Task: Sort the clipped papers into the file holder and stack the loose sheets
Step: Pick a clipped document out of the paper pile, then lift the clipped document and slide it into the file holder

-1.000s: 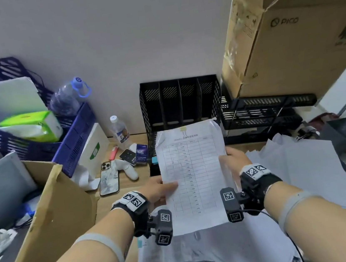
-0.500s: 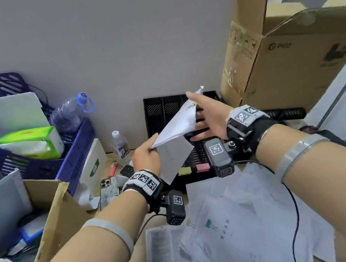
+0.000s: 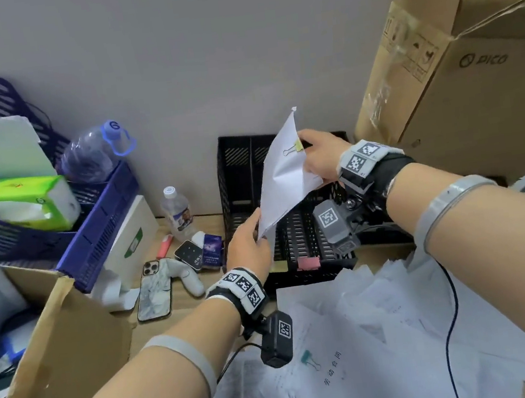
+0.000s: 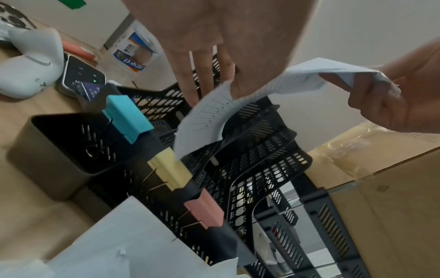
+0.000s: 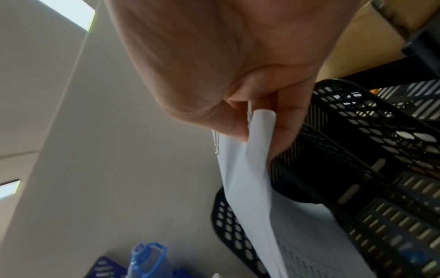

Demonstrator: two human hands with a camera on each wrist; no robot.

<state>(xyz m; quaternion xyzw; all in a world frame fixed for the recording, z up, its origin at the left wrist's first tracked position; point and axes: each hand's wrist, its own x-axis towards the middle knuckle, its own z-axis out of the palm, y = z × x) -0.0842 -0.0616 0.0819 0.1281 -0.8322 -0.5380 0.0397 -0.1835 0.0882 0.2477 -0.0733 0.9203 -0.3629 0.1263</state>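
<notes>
Left hand (image 3: 251,246): fingers pinch the lower corner of the clipped papers (image 3: 281,176), now steering it.
Clipped papers: a second ago flat and facing the person; now turned edge-on, tilted over the black file holder (image 3: 239,181), above its slots, not yet in.
Right hand (image 3: 320,155): fingers grip the top edge beside the yellow binder clip (image 3: 297,146).
Meaning: likely ready to lower into a slot.
Loose sheets (image 3: 384,316): unstacked on the desk.

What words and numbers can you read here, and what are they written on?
"PICO": on the side of the big cardboard box.
"6": on the blue cap of the large water bottle.
"劳动合同": on the clipped document on the paper pile.
Small bottle's label: too small to read.
Table on the clipped papers, held by the left hand and right hand: too blurred to read.
Wrist tags: only patterns.
</notes>
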